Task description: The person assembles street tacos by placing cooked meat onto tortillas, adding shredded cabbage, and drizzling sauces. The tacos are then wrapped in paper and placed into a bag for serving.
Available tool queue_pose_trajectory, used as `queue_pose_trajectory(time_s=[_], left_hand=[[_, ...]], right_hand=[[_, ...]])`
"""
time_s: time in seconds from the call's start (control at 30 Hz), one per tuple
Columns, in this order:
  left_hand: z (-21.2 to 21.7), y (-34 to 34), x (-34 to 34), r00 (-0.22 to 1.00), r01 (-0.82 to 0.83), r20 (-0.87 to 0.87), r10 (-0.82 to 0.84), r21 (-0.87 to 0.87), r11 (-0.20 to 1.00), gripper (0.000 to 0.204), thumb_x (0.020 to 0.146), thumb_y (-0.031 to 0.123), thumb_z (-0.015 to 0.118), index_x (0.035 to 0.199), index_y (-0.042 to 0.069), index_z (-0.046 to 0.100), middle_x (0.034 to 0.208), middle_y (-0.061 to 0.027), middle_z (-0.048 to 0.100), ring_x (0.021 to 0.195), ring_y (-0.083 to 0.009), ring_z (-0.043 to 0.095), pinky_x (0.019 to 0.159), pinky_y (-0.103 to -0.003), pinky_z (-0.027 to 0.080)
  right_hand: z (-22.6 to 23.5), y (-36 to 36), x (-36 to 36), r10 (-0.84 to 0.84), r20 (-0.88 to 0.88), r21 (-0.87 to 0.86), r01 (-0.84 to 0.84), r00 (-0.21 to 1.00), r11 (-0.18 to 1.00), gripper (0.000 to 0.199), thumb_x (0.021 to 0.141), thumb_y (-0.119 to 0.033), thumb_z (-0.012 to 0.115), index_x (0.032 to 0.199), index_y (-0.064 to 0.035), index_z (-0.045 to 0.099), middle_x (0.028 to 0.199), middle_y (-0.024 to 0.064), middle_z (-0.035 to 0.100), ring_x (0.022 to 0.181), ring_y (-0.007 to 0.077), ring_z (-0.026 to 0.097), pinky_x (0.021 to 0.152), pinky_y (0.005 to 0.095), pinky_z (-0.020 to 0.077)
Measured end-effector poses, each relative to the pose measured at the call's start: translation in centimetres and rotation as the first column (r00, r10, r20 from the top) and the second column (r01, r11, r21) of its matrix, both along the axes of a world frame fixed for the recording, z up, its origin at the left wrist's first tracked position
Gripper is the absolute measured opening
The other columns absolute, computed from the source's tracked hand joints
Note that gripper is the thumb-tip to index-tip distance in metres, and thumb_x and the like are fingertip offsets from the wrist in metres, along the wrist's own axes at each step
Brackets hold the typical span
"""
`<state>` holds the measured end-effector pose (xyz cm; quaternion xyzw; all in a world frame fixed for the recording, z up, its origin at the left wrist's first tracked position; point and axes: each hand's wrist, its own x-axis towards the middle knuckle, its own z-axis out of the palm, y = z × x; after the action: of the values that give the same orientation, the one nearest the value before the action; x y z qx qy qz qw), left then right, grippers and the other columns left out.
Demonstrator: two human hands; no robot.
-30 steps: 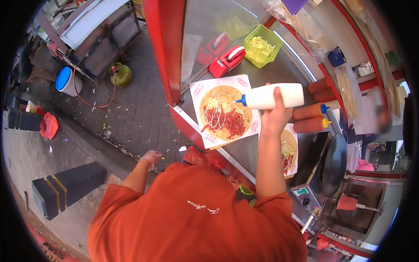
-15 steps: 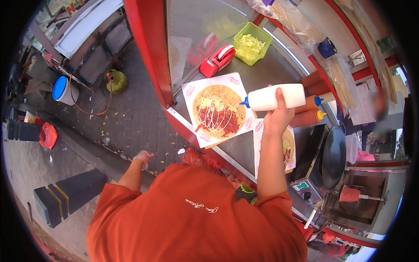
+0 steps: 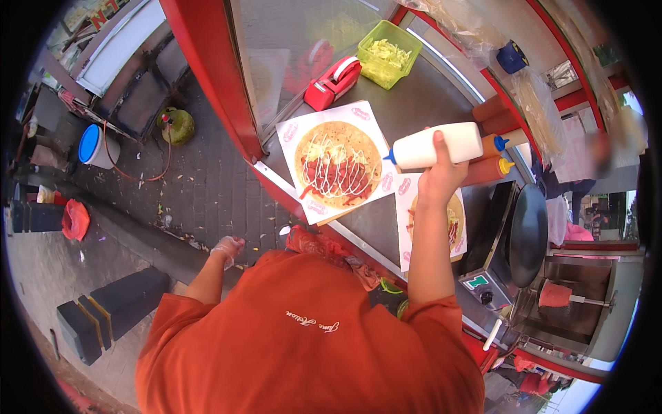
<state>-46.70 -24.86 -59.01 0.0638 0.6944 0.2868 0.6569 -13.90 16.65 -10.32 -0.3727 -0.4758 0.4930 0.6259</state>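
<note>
Blue nozzle at the flatbread's three o'clock rim

Taking the flatbread (image 3: 338, 172) as my dial, I have the right hand (image 3: 443, 181) clamped round a white squeeze bottle (image 3: 416, 150) at three. The flatbread's paper sheet (image 3: 288, 138) reaches the table's (image 3: 374, 233) edge at seven o'clock; toward one, a strip of bare metal parts it from the green tub (image 3: 380, 74). A second sheet (image 3: 405, 248) crowds four o'clock. Beyond the edge at eight, the left hand (image 3: 229, 250) hangs apart; it's too small for me to tell whether its fingers are closed.
</note>
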Motion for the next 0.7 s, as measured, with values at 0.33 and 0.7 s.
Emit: queue_pose_trajectory(time_s=[0.33,0.7], left_hand=[[3.7,3.2,-0.8,0.984,0.028,-0.176,-0.025,0.013,1.000,0.018,0.104,0.027,0.070,0.107,0.010,0.072,0.076,0.0037,0.063,0.062,-0.0116,0.054,0.056,-0.032,0.043],[16.1,6.4,2.5,0.979,0.133,-0.179,-0.099,0.186,0.973,0.036,0.109,0.024,0.067,0.134,0.000,0.067,0.098,0.0023,0.067,0.093,-0.0111,0.061,0.089,-0.028,0.051]], right_hand=[[-1.8,0.1,-4.3,0.174,-0.031,0.037,-0.173,0.984,0.984,0.035,0.093,0.002,0.079,0.124,0.0072,0.063,0.113,0.0168,0.075,0.101,0.0239,0.075,0.090,0.0369,0.0613],[0.5,-2.1,-6.6,0.198,0.482,0.077,-0.266,0.854,0.961,0.047,0.086,-0.008,0.089,0.128,0.0021,0.069,0.113,0.0104,0.078,0.102,0.0160,0.073,0.094,0.0345,0.0582]])
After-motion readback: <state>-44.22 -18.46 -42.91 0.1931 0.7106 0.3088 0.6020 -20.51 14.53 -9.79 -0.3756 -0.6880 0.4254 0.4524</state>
